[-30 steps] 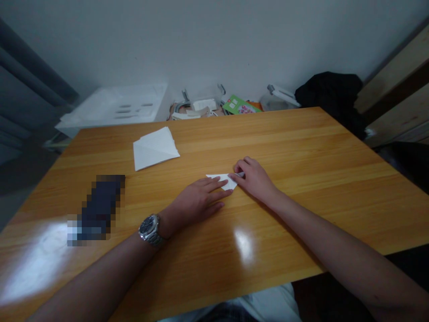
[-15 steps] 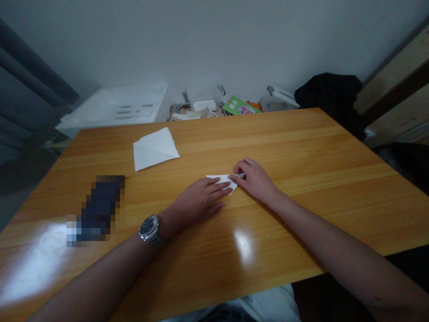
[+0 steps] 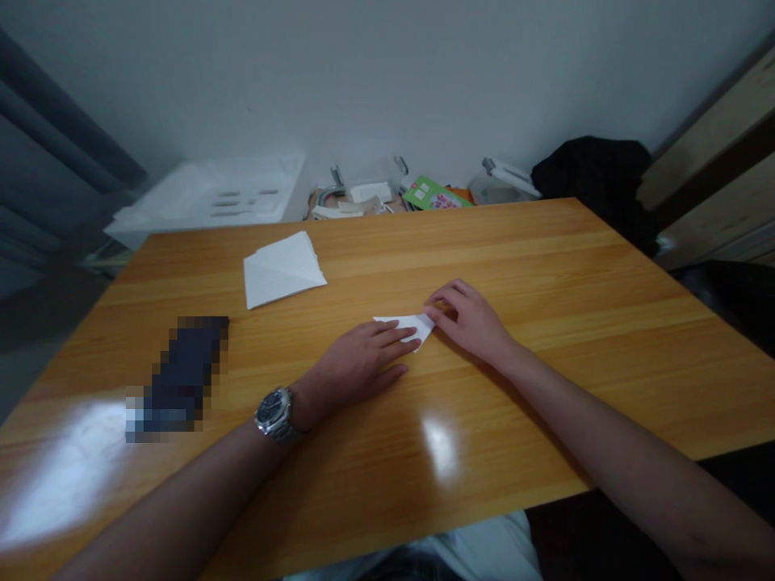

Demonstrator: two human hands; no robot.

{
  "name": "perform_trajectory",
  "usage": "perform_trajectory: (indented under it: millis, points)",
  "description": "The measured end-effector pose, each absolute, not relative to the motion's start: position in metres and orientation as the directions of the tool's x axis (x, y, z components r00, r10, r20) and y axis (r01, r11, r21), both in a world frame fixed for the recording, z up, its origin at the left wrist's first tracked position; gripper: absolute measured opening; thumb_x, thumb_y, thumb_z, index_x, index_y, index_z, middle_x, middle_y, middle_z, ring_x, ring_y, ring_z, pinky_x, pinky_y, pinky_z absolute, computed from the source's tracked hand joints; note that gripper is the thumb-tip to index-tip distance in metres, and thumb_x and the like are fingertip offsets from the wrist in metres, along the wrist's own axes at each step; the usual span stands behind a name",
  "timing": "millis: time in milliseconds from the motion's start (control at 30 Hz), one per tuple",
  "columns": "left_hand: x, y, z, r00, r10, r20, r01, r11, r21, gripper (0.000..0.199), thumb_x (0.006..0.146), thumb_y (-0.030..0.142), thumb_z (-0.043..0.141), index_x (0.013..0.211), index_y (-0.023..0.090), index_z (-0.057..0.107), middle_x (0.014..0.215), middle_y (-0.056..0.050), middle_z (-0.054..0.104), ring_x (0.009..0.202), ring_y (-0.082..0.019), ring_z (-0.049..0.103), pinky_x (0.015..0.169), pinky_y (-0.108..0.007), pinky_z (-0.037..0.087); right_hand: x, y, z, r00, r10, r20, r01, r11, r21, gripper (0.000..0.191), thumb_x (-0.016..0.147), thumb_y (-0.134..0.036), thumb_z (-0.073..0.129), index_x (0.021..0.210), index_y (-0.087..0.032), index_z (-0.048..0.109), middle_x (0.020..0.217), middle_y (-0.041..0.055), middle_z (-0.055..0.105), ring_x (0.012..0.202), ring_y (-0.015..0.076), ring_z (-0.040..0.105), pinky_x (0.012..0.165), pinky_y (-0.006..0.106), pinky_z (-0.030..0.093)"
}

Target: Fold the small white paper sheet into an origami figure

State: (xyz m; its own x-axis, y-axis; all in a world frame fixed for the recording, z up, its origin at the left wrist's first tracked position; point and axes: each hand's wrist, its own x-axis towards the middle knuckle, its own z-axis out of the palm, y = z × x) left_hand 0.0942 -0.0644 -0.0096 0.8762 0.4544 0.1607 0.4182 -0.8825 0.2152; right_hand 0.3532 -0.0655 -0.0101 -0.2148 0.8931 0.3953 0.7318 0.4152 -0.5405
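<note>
Dark blue, an object masked by blocky blur (image 3: 185, 367) lies at the left of the frame; stacked white sheets (image 3: 284, 270) rest at upper left. Near the centre, the left hand (image 3: 354, 359) lies flat, fingers slightly spread over a small folded paper (image 3: 422, 324). Just right of centre, the right hand (image 3: 475, 323) curls thumb and fingers narrowly at the paper's right corner; whether they pinch it, I cannot tell. Uneven pressure from the left hand could skew the paper; a tug at that corner could crease it.

Paper piece (image 3: 412, 322) on table (image 3: 514, 258), under left hand (image 3: 363, 363), right hand (image 3: 472, 327) at right end, paper sheets (image 3: 283, 272) farther back, leftward
</note>
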Motion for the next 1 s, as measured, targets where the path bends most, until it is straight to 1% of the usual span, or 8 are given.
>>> perform_trajectory:
  millis: [33, 133, 267, 367, 433, 567, 833, 1000]
  points:
    - [0.094, -0.065, -0.009, 0.87, 0.468, 0.155, 0.433, -0.876, 0.212, 0.046, 0.103, 0.042, 0.047, 0.146, 0.026, 0.052, 0.154, -0.003, 0.05, 0.139, -0.029, 0.047, 0.116, -0.048, 0.04, 0.356, -0.066, -0.006, -0.222, 0.884, 0.411, 0.735, 0.429, -0.525, 0.014, 0.096, -0.03, 0.06, 0.103, -0.021, 0.069, 0.103, 0.0098, 0.064, 0.101, 0.0254, 0.061, 0.091, 0.041, 0.049]
    - [0.095, -0.066, -0.007, 0.855, 0.498, 0.144, 0.467, -0.861, 0.2, 0.048, 0.103, 0.044, 0.047, 0.147, 0.026, 0.051, 0.155, -0.003, 0.049, 0.139, -0.029, 0.047, 0.117, -0.048, 0.039, 0.365, -0.071, 0.006, -0.296, 0.867, 0.4, 0.756, 0.469, -0.456, 0.027, 0.098, -0.036, 0.058, 0.116, -0.019, 0.07, 0.104, 0.011, 0.063, 0.1, 0.0263, 0.061, 0.092, 0.042, 0.05]
    - [0.096, -0.067, -0.004, 0.85, 0.508, 0.139, 0.481, -0.857, 0.188, 0.049, 0.102, 0.045, 0.048, 0.148, 0.026, 0.05, 0.154, -0.004, 0.05, 0.139, -0.029, 0.047, 0.117, -0.047, 0.039, 0.369, -0.085, 0.013, -0.497, 0.827, 0.264, 0.747, 0.562, -0.355, 0.041, 0.102, -0.041, 0.05, 0.133, -0.019, 0.065, 0.102, 0.011, 0.06, 0.094, 0.024, 0.059, 0.086, 0.039, 0.051]
    - [0.096, -0.067, -0.004, 0.857, 0.498, 0.134, 0.472, -0.862, 0.184, 0.049, 0.103, 0.045, 0.047, 0.149, 0.027, 0.049, 0.155, -0.004, 0.049, 0.14, -0.029, 0.047, 0.116, -0.048, 0.04, 0.37, -0.095, 0.009, -0.596, 0.785, 0.169, 0.728, 0.617, -0.301, 0.044, 0.103, -0.044, 0.048, 0.138, -0.022, 0.062, 0.104, 0.0112, 0.061, 0.095, 0.0248, 0.058, 0.084, 0.039, 0.05]
    - [0.096, -0.067, -0.005, 0.863, 0.488, 0.133, 0.465, -0.868, 0.172, 0.048, 0.104, 0.045, 0.045, 0.148, 0.028, 0.05, 0.156, -0.004, 0.047, 0.14, -0.029, 0.047, 0.115, -0.049, 0.04, 0.37, -0.099, 0.004, -0.599, 0.787, 0.144, 0.737, 0.613, -0.284, 0.046, 0.103, -0.046, 0.047, 0.14, -0.023, 0.061, 0.101, 0.011, 0.061, 0.093, 0.0251, 0.058, 0.082, 0.04, 0.05]
    - [0.095, -0.066, -0.006, 0.869, 0.477, 0.133, 0.458, -0.876, 0.15, 0.046, 0.104, 0.044, 0.045, 0.147, 0.029, 0.052, 0.157, -0.004, 0.045, 0.139, -0.031, 0.046, 0.114, -0.05, 0.041, 0.373, -0.099, -0.004, -0.591, 0.793, 0.15, 0.736, 0.606, -0.303, 0.045, 0.103, -0.044, 0.046, 0.141, -0.025, 0.06, 0.102, 0.011, 0.062, 0.094, 0.0252, 0.057, 0.084, 0.04, 0.05]
    - [0.094, -0.066, -0.006, 0.866, 0.483, 0.132, 0.461, -0.872, 0.166, 0.048, 0.103, 0.044, 0.047, 0.149, 0.029, 0.049, 0.156, -0.004, 0.047, 0.14, -0.03, 0.046, 0.115, -0.049, 0.04, 0.373, -0.1, -0.007, -0.62, 0.768, 0.16, 0.725, 0.638, -0.259, 0.046, 0.104, -0.046, 0.045, 0.146, -0.028, 0.055, 0.099, 0.0096, 0.061, 0.094, 0.0247, 0.054, 0.085, 0.041, 0.049]
    - [0.095, -0.067, -0.004, 0.863, 0.488, 0.131, 0.463, -0.867, 0.183, 0.05, 0.103, 0.043, 0.047, 0.15, 0.028, 0.047, 0.155, -0.004, 0.048, 0.14, -0.031, 0.045, 0.116, -0.05, 0.039, 0.374, -0.1, -0.007, -0.563, 0.808, 0.175, 0.773, 0.589, -0.235, 0.051, 0.104, -0.048, 0.044, 0.149, -0.026, 0.051, 0.106, 0.0113, 0.061, 0.097, 0.025, 0.054, 0.089, 0.041, 0.049]
